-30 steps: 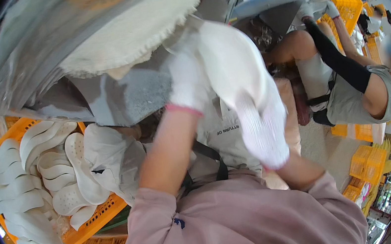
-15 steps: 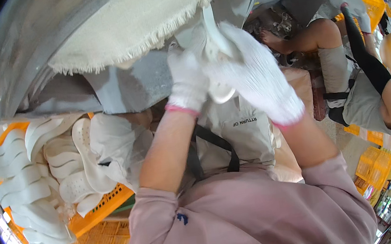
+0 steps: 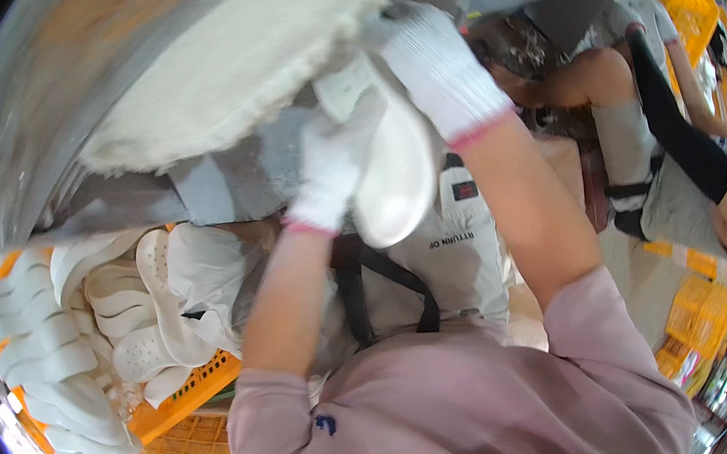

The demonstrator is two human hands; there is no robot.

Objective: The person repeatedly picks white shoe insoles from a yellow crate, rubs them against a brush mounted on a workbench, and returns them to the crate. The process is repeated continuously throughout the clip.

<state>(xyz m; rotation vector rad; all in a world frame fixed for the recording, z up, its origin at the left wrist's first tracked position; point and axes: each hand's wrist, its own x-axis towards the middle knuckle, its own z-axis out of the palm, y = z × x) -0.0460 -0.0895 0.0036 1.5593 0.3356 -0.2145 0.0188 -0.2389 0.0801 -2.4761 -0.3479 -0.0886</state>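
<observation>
Gripping in the head view, the left hand (image 3: 331, 159) closes thumb and fingers on a white sole (image 3: 401, 180); the right hand (image 3: 439, 72) meets its far end, its closure too blurred to tell. Beyond the fingers sits a fuzzy white wheel (image 3: 239, 68).

A smooth, curved white shoe sole (image 3: 402, 170) slants between my left hand (image 3: 340, 158) and right hand (image 3: 437, 68), rounded end toward me.

In bright, diffuse light, the hands (image 3: 328, 162) blur and fisheye edges curve into black.
</observation>
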